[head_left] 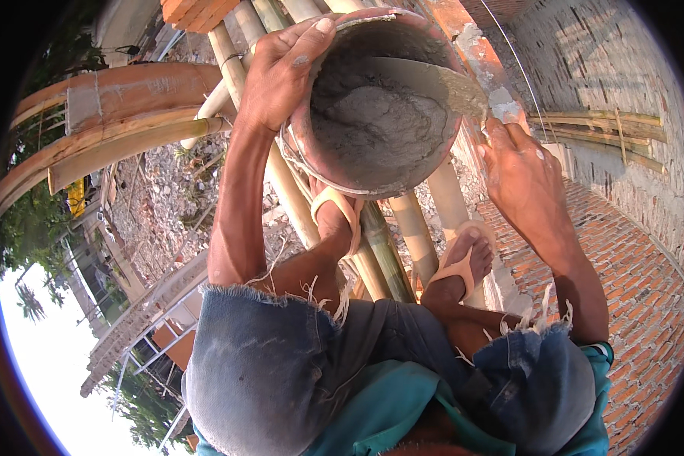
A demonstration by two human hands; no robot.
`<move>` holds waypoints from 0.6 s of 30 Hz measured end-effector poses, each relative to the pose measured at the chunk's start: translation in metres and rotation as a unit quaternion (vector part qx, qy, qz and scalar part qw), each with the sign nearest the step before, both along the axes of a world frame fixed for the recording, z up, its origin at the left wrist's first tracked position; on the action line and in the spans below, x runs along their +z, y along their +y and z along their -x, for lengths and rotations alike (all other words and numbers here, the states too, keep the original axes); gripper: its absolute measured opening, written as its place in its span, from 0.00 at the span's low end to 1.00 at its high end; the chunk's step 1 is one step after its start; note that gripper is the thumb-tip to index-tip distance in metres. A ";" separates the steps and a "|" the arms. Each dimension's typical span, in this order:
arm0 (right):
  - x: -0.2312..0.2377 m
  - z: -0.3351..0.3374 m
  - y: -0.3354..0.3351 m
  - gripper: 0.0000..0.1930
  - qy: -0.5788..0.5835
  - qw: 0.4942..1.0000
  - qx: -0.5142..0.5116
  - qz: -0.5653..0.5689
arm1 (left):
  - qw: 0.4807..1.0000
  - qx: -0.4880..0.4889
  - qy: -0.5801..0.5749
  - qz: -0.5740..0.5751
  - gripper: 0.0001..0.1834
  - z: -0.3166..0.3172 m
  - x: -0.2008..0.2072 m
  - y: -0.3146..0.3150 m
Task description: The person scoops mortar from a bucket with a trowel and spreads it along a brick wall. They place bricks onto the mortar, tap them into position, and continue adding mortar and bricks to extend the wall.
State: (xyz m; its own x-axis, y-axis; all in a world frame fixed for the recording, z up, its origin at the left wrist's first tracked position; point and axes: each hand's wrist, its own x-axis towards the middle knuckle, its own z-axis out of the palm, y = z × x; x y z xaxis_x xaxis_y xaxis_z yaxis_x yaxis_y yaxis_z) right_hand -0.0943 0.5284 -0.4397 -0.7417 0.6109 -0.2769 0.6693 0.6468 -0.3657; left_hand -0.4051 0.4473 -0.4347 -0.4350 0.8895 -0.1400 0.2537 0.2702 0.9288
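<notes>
And here's the bucket (302, 137), right between the two hands — tilted so its mouth faces us, grey mortar (387, 121) heaped inside. The left hand (285, 72) grips the rim at the bucket's left, thumb over the edge (the fingers behind are hidden). Over on the right side, the right hand (523, 171) grasps the trowel (444, 87) just beside the rim, its blade reaching across into the bucket — mortar smeared along it. Below, two sandalled feet rest among bamboo poles (413, 232).
</notes>
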 end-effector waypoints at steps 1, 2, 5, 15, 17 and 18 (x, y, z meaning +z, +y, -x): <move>-0.004 -0.001 -0.002 0.20 -0.028 0.999 0.007 0.038 | 1.000 -0.005 0.004 0.028 0.25 -0.002 0.003 -0.003; -0.010 0.001 -0.006 0.21 -0.044 0.997 0.015 0.068 | 0.999 0.002 0.014 0.045 0.25 -0.006 0.004 -0.003; -0.024 0.002 -0.016 0.23 0.009 0.981 -0.003 0.195 | 0.999 -0.048 0.009 0.003 0.26 -0.017 0.006 -0.004; -0.018 0.028 -0.023 0.23 0.068 0.903 0.001 0.424 | 1.000 -0.011 -0.014 0.006 0.26 -0.022 0.010 -0.003; -0.016 0.028 -0.021 0.21 0.066 0.877 -0.011 0.477 | 0.999 -0.016 -0.032 -0.009 0.26 -0.022 0.010 -0.001; -0.015 0.026 -0.019 0.21 0.062 0.854 -0.022 0.516 | 1.000 -0.022 -0.016 -0.014 0.26 -0.021 0.010 0.000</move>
